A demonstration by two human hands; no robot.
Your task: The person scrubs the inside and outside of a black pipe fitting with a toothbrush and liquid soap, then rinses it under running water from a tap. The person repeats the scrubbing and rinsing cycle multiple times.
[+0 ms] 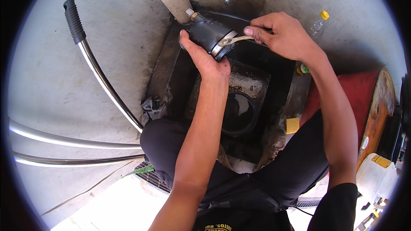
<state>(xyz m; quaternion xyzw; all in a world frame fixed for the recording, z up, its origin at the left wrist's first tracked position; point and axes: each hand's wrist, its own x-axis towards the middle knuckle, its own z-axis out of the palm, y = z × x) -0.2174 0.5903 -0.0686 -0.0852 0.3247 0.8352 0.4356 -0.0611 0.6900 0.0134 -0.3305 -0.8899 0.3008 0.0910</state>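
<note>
Left hand (pixel 201 55) clasps the coupling (pixel 209 34) from below, steadying it; right hand (pixel 284 34) pinches the ring (pixel 233 39), fingers closed, pulling sideways over the basin (pixel 165 72).

We see a clear plastic bottle (pixel 316 26) with a yellow cap standing on the concrete floor (pixel 128 25) past the far right corner of the dark pit (pixel 257 72); a bit of green shows low at its base. At the floor's right edge stands a white plastic container (pixel 376 175) with a small yellow label (pixel 380 161) near its top. A small pale oval sticker (pixel 364 142) sits on the rim of the round wooden board (pixel 376 111) just beside it. We find no signs and no screens.
</note>
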